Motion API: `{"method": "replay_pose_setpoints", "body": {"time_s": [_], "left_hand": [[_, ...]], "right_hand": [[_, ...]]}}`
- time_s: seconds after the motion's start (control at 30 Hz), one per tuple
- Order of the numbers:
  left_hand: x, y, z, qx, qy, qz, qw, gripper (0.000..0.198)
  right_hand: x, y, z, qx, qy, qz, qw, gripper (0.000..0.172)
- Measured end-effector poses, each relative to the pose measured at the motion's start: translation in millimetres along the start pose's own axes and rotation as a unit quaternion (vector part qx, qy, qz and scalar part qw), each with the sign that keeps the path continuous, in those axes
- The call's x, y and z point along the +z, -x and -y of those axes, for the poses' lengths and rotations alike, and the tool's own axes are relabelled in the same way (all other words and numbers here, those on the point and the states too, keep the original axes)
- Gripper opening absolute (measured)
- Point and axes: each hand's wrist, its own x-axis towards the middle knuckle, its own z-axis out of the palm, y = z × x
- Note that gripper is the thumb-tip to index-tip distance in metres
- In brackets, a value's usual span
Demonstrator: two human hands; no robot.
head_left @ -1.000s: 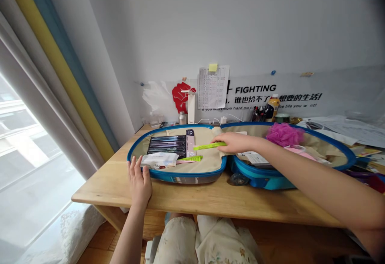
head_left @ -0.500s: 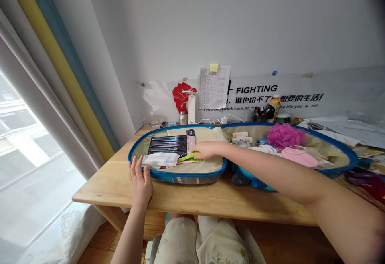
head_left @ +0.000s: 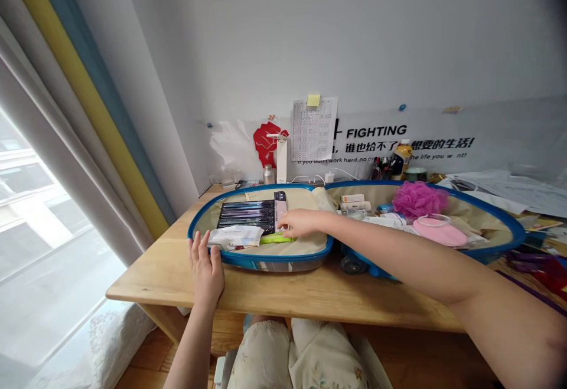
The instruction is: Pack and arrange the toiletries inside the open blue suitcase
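An open suitcase-like case with a blue rim [head_left: 266, 257] lies on the desk. My left hand [head_left: 208, 268] rests at the left half's near-left edge, fingers spread. Inside that half, my right hand [head_left: 303, 224] hovers with loosely bent fingers over the end of a slim bright green item [head_left: 277, 238], whose kind I cannot make out. The green item lies flat beside a white soft packet [head_left: 234, 235]. Behind them is a flat pack of several dark slim sticks [head_left: 245, 215] with a pale card end.
The case's other half holds a magenta bath puff [head_left: 420, 199], a pink oval item [head_left: 438, 231] and several small tubes and boxes. A yellow-labelled bottle [head_left: 401, 159] and papers [head_left: 496, 191] stand or lie behind. The wooden desk [head_left: 150, 265] ends close to my knees.
The green item has gone from tilted in my right hand to lying flat in the case. My right hand has risen slightly off it. My left hand has stayed put.
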Motion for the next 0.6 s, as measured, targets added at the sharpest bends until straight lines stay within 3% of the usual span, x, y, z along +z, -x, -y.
{"method": "replay_pose_setpoints", "body": {"time_s": [0.13, 0.3, 0.43, 0.6], "left_hand": [[-0.2, 0, -1, 0.002, 0.000, 0.000, 1.000, 0.056], [-0.8, 0, -2, 0.002, 0.002, -0.005, 1.000, 0.055], [-1.5, 0, -3, 0.001, -0.002, -0.004, 1.000, 0.058], [-0.8, -1, -4, -0.001, -0.002, -0.006, 1.000, 0.058]], "right_hand": [[-32, 25, -31, 0.060, -0.011, -0.066, 0.996, 0.037], [-58, 76, -98, 0.170, -0.013, -0.107, 0.979, 0.041], [-42, 113, -146, 0.245, -0.044, -0.079, 0.965, 0.040], [-7, 145, -180, 0.277, -0.064, -0.032, 0.958, 0.037]]}}
